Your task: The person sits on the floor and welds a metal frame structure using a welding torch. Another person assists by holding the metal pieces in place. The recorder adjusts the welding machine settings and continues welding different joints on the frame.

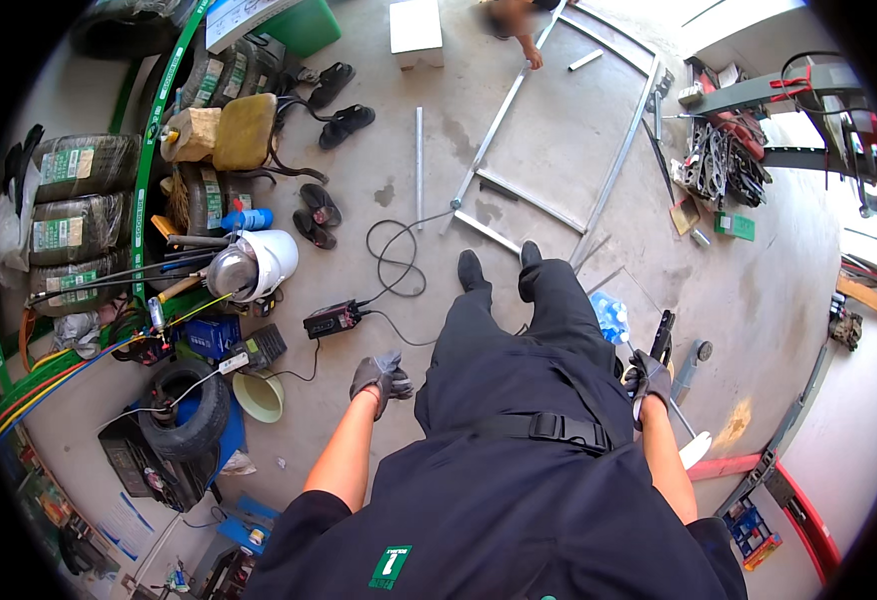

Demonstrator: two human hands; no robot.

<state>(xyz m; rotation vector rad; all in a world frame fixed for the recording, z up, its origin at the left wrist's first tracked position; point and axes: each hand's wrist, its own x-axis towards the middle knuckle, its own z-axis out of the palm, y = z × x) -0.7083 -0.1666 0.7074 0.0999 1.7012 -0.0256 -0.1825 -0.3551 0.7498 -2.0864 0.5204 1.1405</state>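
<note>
My left hand (381, 383), in a grey work glove, hangs beside my hip with its fingers curled. A pale, see-through patch shows at the fingers; what it is I cannot make out. On the other side my gloved right hand (649, 379) is closed round what looks like a thin light rod (680, 416) running through the fist. A black elongated object (665, 336) stands out just beyond that hand; whether I grip it is unclear. Past my shoes, a rectangular metal frame (537, 207) lies on the floor. A co-worker's hand (534, 57) touches its far left side.
A welding machine (333, 320) with black cables lies left of my legs. Beyond it are a white bucket (276, 262), shoes (345, 125) and wrapped tyres (89, 167) on a green rack. Clamps and tools (724, 165) crowd the right; water bottles (610, 317) stand by my leg.
</note>
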